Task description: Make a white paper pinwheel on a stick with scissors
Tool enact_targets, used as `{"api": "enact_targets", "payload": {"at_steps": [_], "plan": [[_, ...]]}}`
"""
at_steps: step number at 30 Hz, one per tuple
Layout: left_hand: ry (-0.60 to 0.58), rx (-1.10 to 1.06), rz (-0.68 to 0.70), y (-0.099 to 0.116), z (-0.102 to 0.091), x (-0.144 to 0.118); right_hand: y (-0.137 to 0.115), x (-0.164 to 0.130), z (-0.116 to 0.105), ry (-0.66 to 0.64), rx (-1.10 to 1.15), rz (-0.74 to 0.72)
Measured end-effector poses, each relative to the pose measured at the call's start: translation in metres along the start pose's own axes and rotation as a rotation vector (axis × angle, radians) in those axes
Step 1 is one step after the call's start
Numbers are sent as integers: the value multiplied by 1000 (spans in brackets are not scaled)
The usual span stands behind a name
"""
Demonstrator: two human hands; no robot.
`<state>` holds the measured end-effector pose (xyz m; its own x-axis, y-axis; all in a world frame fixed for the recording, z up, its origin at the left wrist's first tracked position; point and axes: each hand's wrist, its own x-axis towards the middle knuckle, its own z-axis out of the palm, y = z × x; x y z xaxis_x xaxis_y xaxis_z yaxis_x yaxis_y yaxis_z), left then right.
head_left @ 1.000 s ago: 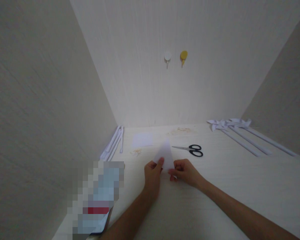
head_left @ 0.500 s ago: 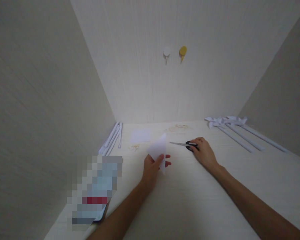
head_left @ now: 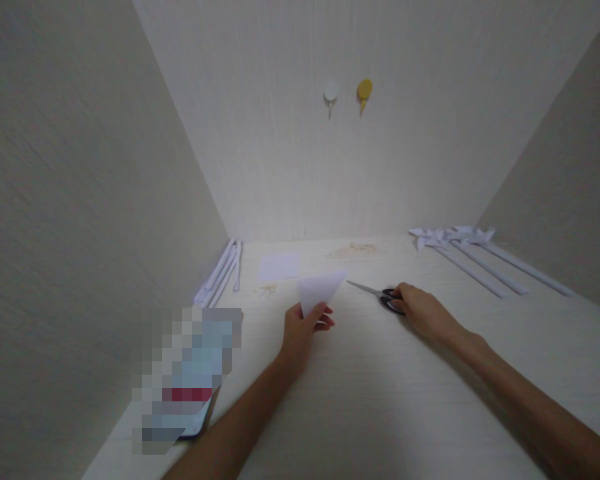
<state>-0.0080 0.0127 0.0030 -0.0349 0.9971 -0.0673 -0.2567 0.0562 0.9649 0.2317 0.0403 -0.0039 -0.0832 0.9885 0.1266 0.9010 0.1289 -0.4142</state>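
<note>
In the middle of the head view, my left hand [head_left: 303, 330] pinches a folded white paper triangle [head_left: 320, 290] between thumb and fingers, with one point of it aimed right. My right hand [head_left: 423, 310] grips black-handled scissors [head_left: 391, 302] by the handles. Their blades look closed and point left toward the paper, a short way apart from it. Behind the held paper, a flat white paper sheet [head_left: 279, 266] lies on the table. Small thin tan sticks [head_left: 267, 290] are scattered just in front of that sheet.
Rolled white paper tubes [head_left: 223, 273] lie along the left wall. Paper pinwheels on sticks [head_left: 447, 239] rest at the back right. A blurred-out device [head_left: 195, 380] lies at left. More tan bits [head_left: 361, 248] are near the back wall, which bears a white hook [head_left: 331, 93] and a yellow hook [head_left: 365, 92].
My right hand has lifted the scissors off the table and drawn them slightly right. My left hand has turned the paper triangle, so its point has swung from upward to rightward.
</note>
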Motion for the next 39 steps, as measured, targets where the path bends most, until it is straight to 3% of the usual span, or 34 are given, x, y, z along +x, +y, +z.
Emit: {"api": "enact_targets", "payload": {"at_steps": [6,9,14,19,30,39], "plan": [[-18,-50,-17,2,-1,2,-33,-34,-2,-240,863,25],[-34,-63,-30,4,-1,1,-50,-47,6,-303,1056,24],[-46,-90,-56,7,-1,-1,-61,-56,12,-422,960,-121],[-71,-125,-68,6,-2,-2,-66,-64,6,-534,816,-37],[-98,-57,-47,7,0,-6,-71,-64,5,-542,645,-1],[-115,-42,-45,7,-1,-6,-69,-64,6,-553,643,0]]}}
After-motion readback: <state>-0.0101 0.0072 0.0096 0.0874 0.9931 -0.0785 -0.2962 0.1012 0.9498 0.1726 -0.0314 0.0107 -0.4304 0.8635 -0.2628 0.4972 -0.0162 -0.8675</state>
